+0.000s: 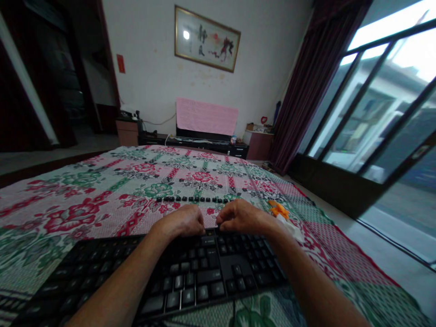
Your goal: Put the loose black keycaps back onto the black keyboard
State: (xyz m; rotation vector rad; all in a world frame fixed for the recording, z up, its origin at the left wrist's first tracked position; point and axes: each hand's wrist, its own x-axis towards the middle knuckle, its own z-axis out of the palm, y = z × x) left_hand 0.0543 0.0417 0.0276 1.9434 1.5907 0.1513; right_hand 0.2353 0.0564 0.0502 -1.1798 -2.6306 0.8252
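A black computer keyboard (235, 265) lies in front of me on a flowered cloth, partly covered by my forearms. My left hand (185, 220) is at its far edge, fingers curled down around the top row; what they grip is hidden. Just to the right, my right hand (240, 215) has thumb and fingers pinched together over the same edge, and anything between the tips is too small to make out. Beyond both hands, several loose black keycaps (190, 199) stand in a line on the cloth. The line's right end meets my right hand.
The patterned cloth (112, 200) spreads over the wide surface. To the right of my right hand lie an orange crumpled item (279, 210) and something white (292, 228). Further off are a low black cabinet (218, 146), a pink-covered screen (207, 117) and large windows (371, 109).
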